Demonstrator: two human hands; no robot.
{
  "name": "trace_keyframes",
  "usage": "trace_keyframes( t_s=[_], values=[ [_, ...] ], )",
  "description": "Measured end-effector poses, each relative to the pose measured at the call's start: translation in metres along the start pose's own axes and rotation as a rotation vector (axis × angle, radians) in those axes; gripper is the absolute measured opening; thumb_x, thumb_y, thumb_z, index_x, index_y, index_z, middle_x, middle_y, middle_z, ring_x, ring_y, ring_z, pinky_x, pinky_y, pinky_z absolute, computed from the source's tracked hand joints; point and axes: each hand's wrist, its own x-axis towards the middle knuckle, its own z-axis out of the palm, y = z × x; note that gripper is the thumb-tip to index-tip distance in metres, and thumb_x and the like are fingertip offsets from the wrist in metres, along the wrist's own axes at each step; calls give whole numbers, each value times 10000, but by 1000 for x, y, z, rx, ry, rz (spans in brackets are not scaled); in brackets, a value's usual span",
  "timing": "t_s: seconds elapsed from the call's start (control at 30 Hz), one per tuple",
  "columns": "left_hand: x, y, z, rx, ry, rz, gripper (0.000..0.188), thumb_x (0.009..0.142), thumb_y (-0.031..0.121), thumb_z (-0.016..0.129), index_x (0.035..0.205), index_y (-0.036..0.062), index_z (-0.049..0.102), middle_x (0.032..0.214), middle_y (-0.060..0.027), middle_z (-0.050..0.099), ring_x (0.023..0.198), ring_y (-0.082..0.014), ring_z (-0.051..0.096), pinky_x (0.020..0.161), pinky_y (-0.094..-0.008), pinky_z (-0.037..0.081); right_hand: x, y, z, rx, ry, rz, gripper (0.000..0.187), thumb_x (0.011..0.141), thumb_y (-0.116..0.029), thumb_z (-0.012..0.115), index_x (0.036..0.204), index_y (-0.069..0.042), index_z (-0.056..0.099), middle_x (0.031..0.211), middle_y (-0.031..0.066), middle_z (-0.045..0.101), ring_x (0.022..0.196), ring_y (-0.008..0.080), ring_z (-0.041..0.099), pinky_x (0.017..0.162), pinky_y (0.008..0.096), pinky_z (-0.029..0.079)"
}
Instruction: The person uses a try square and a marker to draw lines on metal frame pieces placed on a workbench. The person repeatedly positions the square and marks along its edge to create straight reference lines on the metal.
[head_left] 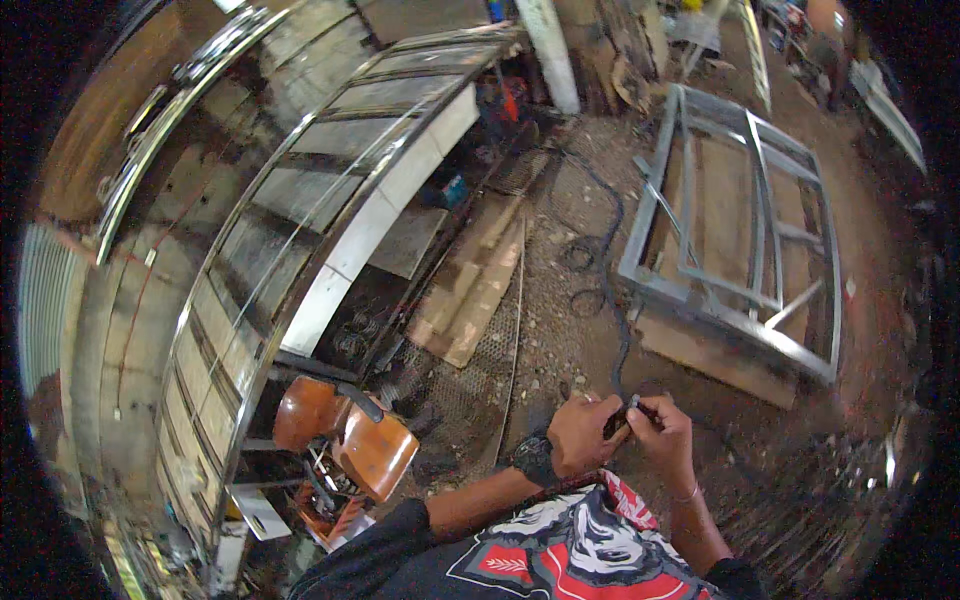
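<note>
My left hand (pixel 582 435) and my right hand (pixel 665 440) meet close in front of my body, fingers bent and closed. Between their fingertips is a small dark piece with a grey tip (pixel 634 402), its kind too small to make out. The right thumb and forefinger pinch near the tip, while the left fingers curl round the darker part. A thick black cable (pixel 622 350) runs along the ground up to the hands; I cannot tell whether it joins the piece. A dark watch sits on my left wrist.
A long metal rack (pixel 330 195) with crossbars stands on the left. At the right, a grey welded frame (pixel 826 270) rests over boards. A brown wooden chair (pixel 372 450) is near my left arm. Cardboard (pixel 470 300), cable loops (pixel 582 252) and gravel cover the ground between.
</note>
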Motion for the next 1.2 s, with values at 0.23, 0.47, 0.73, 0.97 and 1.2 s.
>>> trace_keyframes(
  t_s=[0.23, 0.47, 0.73, 0.97, 1.2],
  values=[
    [2, -64, -61, -169, 145, -138, 313, 896, 331, 751, 1096, 94, 708, 847, -180, 711, 766, -422, 686, 684, -502, 540, 70, -32, 74, 160, -15, -127, 187, 1028, -132, 663, 1113, 25, 721, 934, 11, 711, 859, 77, 621, 787, 256, 511],
    [23, -114, -149, -25, 238, -99, 301, 872, 318, 789, 1096, 122, 742, 875, -167, 700, 854, -390, 666, 722, -494, 523, 147, -74, 121, 5, -302, -185, 186, 1021, -172, 690, 1065, 8, 708, 859, 36, 739, 741, 61, 626, 664, 255, 519],
    [50, -168, -209, -9, 303, -122, 305, 891, 322, 784, 1121, 126, 748, 941, -132, 740, 860, -354, 681, 758, -465, 537, 225, -106, 169, -51, -398, -242, 146, 1003, -153, 676, 982, -8, 677, 769, 19, 681, 691, 85, 617, 625, 277, 503],
    [98, -140, -344, -658, -50, 438, 226, 954, 262, 747, 1098, 91, 777, 935, -109, 757, 839, -318, 698, 796, -437, 531, 334, -171, 147, 607, -246, -67, 125, 997, -168, 625, 1005, -43, 618, 793, 41, 643, 704, 159, 651, 675, 332, 562],
    [195, -93, -389, -769, -145, 1119, 179, 1004, 278, 681, 1101, 175, 790, 1071, -106, 692, 818, -296, 662, 665, -466, 464, 482, -251, 152, 1027, -525, -431, 231, 1047, -274, 586, 1009, -50, 548, 756, 50, 567, 588, 159, 575, 552, 334, 539]
  ],
)
